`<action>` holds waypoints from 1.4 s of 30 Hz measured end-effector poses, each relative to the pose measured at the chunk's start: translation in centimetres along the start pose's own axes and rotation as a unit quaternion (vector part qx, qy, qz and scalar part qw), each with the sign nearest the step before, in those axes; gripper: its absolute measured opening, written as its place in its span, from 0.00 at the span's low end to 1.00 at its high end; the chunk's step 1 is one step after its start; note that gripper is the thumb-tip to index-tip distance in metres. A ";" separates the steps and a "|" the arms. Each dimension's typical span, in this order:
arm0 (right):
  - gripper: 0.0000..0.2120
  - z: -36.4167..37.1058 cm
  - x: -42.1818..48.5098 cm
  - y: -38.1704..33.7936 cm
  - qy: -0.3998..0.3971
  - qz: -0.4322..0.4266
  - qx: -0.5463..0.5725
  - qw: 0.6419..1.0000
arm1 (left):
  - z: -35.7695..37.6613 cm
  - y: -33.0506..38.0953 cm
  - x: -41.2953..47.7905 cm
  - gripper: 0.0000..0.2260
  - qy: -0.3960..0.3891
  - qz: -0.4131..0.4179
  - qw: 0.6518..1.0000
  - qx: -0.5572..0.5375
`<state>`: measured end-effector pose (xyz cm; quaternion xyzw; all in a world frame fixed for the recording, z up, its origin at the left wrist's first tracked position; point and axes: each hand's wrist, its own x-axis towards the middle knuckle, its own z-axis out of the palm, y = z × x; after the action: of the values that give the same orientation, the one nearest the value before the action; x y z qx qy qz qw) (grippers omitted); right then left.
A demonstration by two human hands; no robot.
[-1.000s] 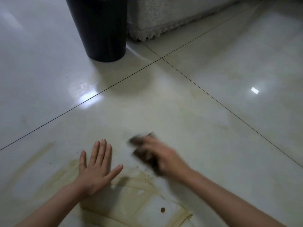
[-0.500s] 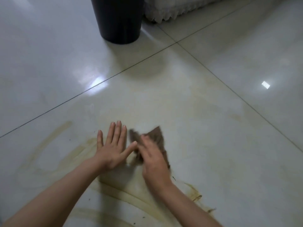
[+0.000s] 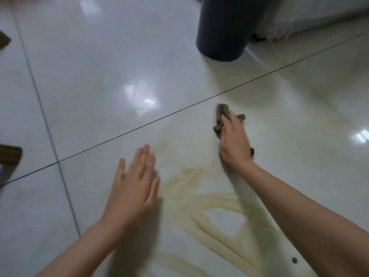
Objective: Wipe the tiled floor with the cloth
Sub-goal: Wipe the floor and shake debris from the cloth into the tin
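Under my right hand (image 3: 233, 144) lies the brown cloth (image 3: 221, 114), bunched on the tiled floor (image 3: 99, 76) just below a joint line; my fingers curl over it. My left hand (image 3: 133, 188) lies flat beside yellowish smears (image 3: 215, 202), fingers straight, holding nothing. Farther off stands a dark bin (image 3: 225, 31), its inside out of view.

Glossy, smooth tile floor (image 3: 99, 76), mirror-bright, dulled by streaky yellowish smears (image 3: 209, 198). Rumpled matt brown cloth (image 3: 221, 112). Smooth dark bin (image 3: 223, 31), plastic by look. Grained wood block (image 3: 10, 154).
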<state>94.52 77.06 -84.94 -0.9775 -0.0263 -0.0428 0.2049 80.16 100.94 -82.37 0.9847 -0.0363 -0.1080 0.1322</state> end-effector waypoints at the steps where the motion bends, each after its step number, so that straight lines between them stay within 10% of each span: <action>1: 0.23 1.4 -0.8 -2.8 -0.005 -0.010 0.019 1.000 | 0.0 -1.6 -0.5 0.31 -0.009 -0.036 0.999 0.018; 10: 0.19 4.3 -5.9 -12.3 -0.195 -0.412 0.072 0.887 | -0.6 -10.7 -4.9 0.37 -0.071 -0.197 0.977 0.046; 15: 0.23 2.0 3.7 -4.7 -0.041 -0.034 -0.129 0.990 | -0.4 -11.8 -5.9 0.39 -0.073 -0.187 0.979 0.017; 18: 0.24 4.7 2.5 -8.5 -0.013 0.029 -0.054 0.998 | -0.1 -12.1 -5.8 0.37 -0.069 -0.168 0.983 0.004; 22: 0.22 9.3 -7.3 -18.4 -0.065 -0.190 0.049 0.978 | 0.8 -12.8 -5.8 0.35 -0.048 -0.174 0.983 -0.032; 28: 0.16 7.5 -6.6 -18.7 -0.256 -0.508 0.087 0.818 | -0.9 -13.7 -6.9 0.33 0.035 -0.130 0.973 -0.186; 32: 0.20 9.2 0.2 -20.2 -0.149 -0.300 0.033 0.942 | -1.3 -14.9 -9.1 0.32 0.106 -0.184 0.967 -0.144; 35: 0.22 11.9 -3.7 -24.9 -0.106 -0.223 0.062 0.967 | -0.8 -14.9 -10.7 0.35 0.117 -0.270 0.942 -0.159; 39: 0.20 12.0 -14.9 -26.9 -0.187 -0.404 0.125 0.887 | -0.3 -15.6 -12.4 0.34 0.133 -0.318 0.917 -0.203; 42: 0.17 9.7 -16.9 -24.6 -0.294 -0.587 0.099 0.748 | -0.7 -15.7 -13.0 0.35 0.132 -0.311 0.916 -0.216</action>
<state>76.67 102.85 -85.59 -0.7076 -0.6582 0.1372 0.2175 68.33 117.54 -83.32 0.8992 0.3135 -0.0174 0.3047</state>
